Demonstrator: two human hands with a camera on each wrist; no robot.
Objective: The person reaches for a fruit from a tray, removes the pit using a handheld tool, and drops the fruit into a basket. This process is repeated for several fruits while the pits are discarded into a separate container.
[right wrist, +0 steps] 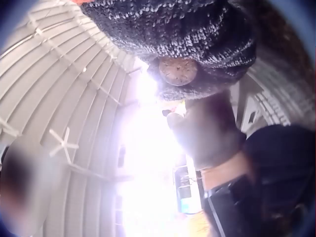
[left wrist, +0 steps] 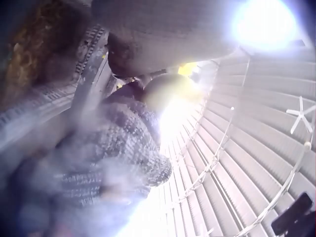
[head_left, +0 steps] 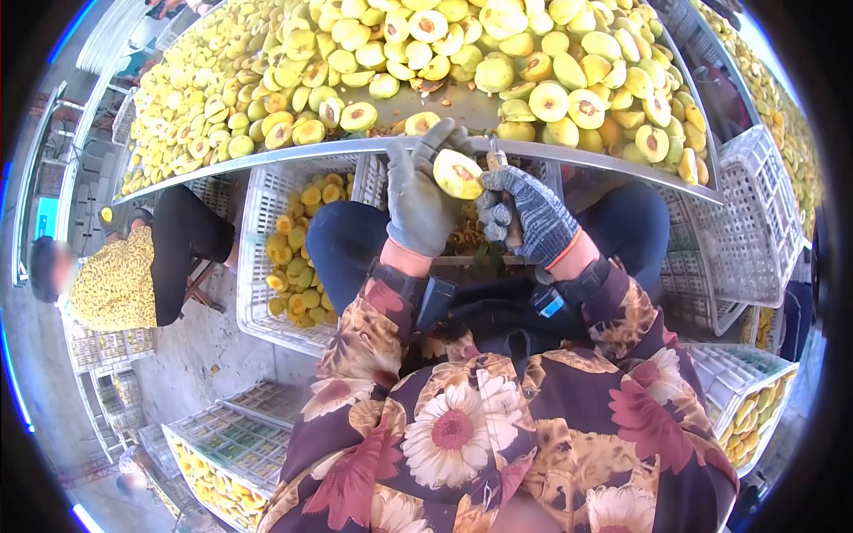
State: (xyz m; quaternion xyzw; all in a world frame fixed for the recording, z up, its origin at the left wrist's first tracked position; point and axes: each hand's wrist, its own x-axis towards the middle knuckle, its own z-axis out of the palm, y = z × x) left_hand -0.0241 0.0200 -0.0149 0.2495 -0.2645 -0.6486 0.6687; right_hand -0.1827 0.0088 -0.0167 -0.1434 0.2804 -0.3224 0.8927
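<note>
In the head view my left hand, in a smooth grey glove, holds a cut yellow peach half between thumb and fingers. Its brown-centred cut face is turned up. My right hand, in a dark speckled knit glove, grips a small knife right beside the fruit. The knife's blade points toward the table, and the round end of its wooden handle shows below the curled fingers in the right wrist view. Both hands are close together over my lap, by the table's near edge. Glare washes out much of both wrist views.
A metal-rimmed table heaped with peaches spans the front. A white crate of orange-yellow halves stands by my left knee. Stacked crates rise at the right. Another person sits at the left.
</note>
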